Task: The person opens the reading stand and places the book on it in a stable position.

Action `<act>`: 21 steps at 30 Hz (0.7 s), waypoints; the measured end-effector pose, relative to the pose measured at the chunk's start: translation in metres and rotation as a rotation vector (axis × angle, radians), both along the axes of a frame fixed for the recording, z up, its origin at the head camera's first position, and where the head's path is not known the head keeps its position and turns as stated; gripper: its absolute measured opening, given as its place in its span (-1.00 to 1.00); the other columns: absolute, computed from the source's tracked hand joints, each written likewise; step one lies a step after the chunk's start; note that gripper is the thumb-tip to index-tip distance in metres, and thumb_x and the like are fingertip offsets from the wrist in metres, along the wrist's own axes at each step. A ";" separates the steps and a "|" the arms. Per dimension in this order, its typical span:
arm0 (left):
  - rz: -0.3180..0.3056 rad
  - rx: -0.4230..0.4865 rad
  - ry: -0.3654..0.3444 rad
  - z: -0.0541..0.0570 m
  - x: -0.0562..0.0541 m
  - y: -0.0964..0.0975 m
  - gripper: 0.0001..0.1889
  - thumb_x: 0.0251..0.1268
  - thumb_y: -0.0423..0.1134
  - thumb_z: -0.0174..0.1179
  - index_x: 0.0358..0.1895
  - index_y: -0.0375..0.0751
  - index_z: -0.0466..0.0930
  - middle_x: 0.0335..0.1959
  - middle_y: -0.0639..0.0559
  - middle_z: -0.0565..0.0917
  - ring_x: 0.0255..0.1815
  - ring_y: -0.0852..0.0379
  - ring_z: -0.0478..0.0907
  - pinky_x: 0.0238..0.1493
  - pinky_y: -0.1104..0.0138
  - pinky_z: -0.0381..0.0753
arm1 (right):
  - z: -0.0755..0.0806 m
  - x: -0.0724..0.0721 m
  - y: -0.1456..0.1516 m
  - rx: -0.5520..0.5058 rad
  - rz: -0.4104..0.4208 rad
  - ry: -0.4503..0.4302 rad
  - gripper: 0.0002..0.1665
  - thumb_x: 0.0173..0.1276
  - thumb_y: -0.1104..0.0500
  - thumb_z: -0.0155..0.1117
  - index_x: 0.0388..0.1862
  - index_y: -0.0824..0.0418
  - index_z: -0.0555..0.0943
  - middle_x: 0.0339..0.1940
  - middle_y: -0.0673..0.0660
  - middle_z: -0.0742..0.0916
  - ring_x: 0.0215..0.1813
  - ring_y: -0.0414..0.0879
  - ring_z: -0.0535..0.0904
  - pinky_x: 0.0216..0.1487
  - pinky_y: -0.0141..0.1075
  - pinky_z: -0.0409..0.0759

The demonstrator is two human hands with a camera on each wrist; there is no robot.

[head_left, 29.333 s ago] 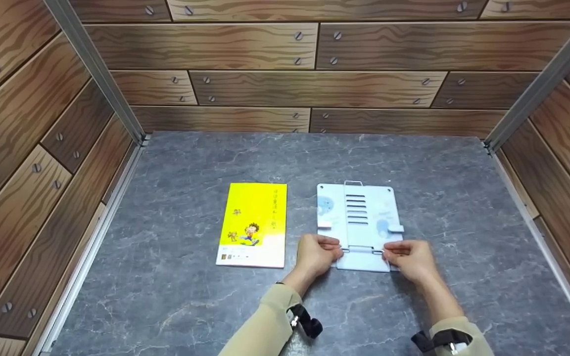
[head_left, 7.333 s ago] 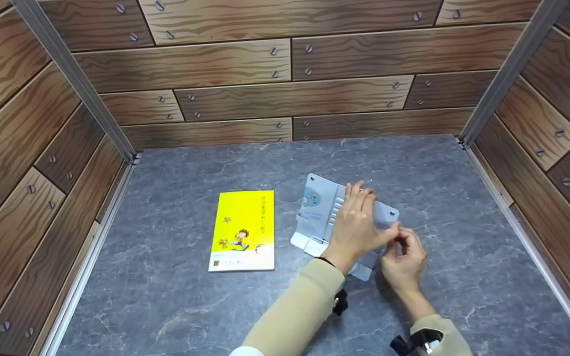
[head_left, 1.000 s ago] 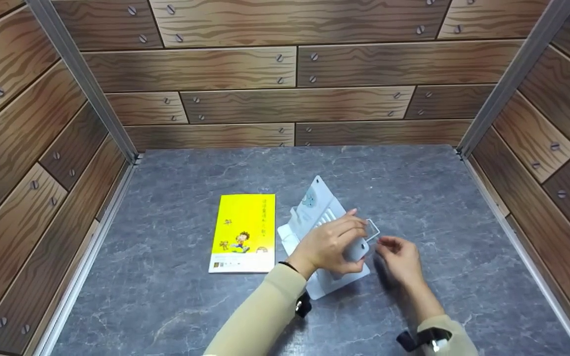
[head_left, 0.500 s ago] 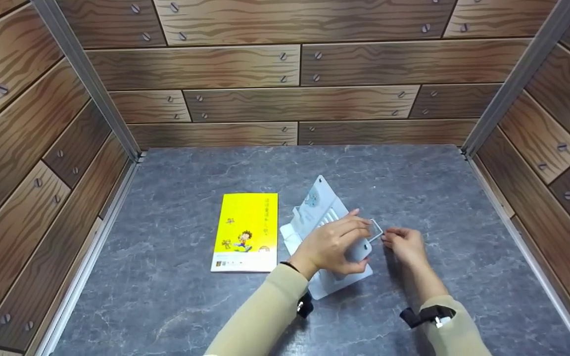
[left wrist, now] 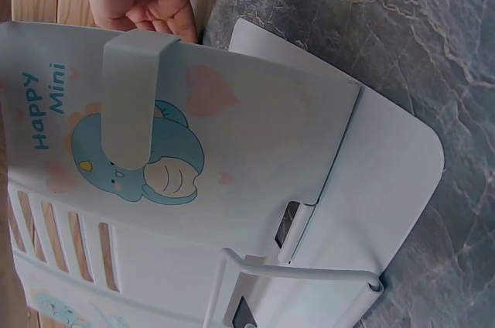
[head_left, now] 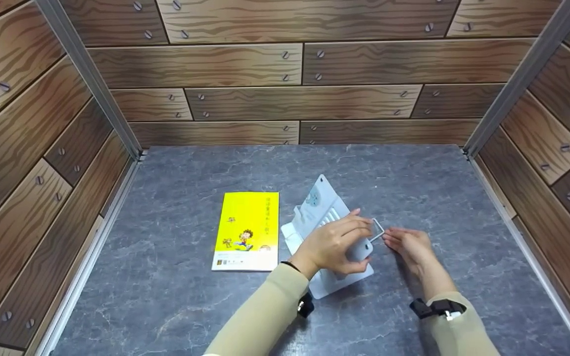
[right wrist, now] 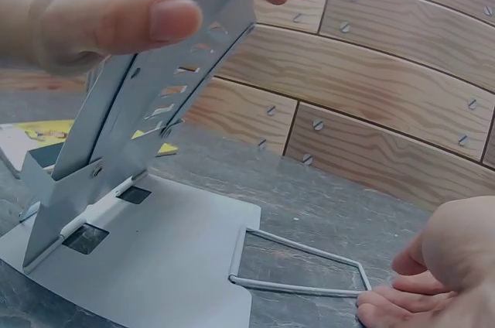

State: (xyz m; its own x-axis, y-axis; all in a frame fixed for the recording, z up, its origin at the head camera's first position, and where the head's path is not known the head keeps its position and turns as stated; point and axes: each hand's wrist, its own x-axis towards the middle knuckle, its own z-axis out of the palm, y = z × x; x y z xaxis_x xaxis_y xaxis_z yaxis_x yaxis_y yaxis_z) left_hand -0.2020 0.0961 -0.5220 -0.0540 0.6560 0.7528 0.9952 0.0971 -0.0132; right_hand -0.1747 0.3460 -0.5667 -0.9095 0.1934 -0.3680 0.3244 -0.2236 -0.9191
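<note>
A pale blue metal book stand [head_left: 309, 217] with cartoon prints stands unfolded, its slotted back plate leaning over a flat base plate [right wrist: 178, 243]. My left hand [head_left: 337, 241] grips the back plate's upper edge, thumb on one face and fingers over the other. A wire loop [right wrist: 294, 287] sticks out from the base plate's end. Beside that loop lies my right hand [head_left: 411, 244], fingers nearly straight and fingertips at the wire's outer end; whether they touch it is hard to tell. The left wrist view shows "Happy Mini" lettering and a holding clip [left wrist: 128, 104] on the plate.
A yellow book [head_left: 248, 217] with a cartoon child on its cover lies flat, left of the stand. The grey marbled tabletop [head_left: 176, 296] is enclosed by wood-patterned walls [head_left: 245, 66] at the back and both sides.
Earlier the stand lay flat with both hands at its hinge; it was then turned and opened. Over the last second my right hand moved slightly right and its fingers straightened; my left hand kept its grip.
</note>
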 end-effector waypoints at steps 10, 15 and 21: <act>0.011 -0.008 0.001 0.000 0.000 -0.001 -0.49 0.11 0.00 0.47 0.00 -0.35 0.70 0.07 -0.11 0.75 0.32 0.01 0.61 0.59 0.15 0.26 | -0.002 0.000 -0.004 -0.068 -0.082 0.062 -0.49 0.58 0.49 0.10 0.40 0.71 0.30 -0.13 0.17 0.77 -0.09 -0.16 0.78 0.21 -0.28 0.68; 0.007 0.005 -0.001 -0.002 0.000 -0.001 -0.49 0.11 -0.01 0.48 0.00 -0.35 0.71 0.08 -0.11 0.75 0.35 0.03 0.59 0.59 0.15 0.27 | -0.003 -0.001 -0.005 -0.076 -0.115 0.080 -0.51 0.55 0.48 0.19 0.35 0.67 0.35 -0.19 0.11 0.75 -0.14 -0.18 0.77 0.17 -0.30 0.70; -0.005 0.028 -0.004 -0.003 0.000 0.000 -0.51 0.18 0.00 0.43 0.02 -0.34 0.72 0.07 -0.11 0.76 0.36 0.03 0.59 0.57 0.14 0.30 | -0.004 -0.003 -0.008 -0.069 -0.144 0.099 -0.46 0.52 0.49 0.22 0.38 0.69 0.34 -0.16 0.13 0.73 -0.15 -0.17 0.76 0.16 -0.28 0.71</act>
State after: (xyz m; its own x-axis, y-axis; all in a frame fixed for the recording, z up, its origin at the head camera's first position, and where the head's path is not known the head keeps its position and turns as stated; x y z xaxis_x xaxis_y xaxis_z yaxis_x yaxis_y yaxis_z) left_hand -0.2017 0.0959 -0.5251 -0.0540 0.6349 0.7707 0.9957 0.0923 -0.0064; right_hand -0.1780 0.3383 -0.5707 -0.9066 0.3020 -0.2947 0.1929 -0.3246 -0.9260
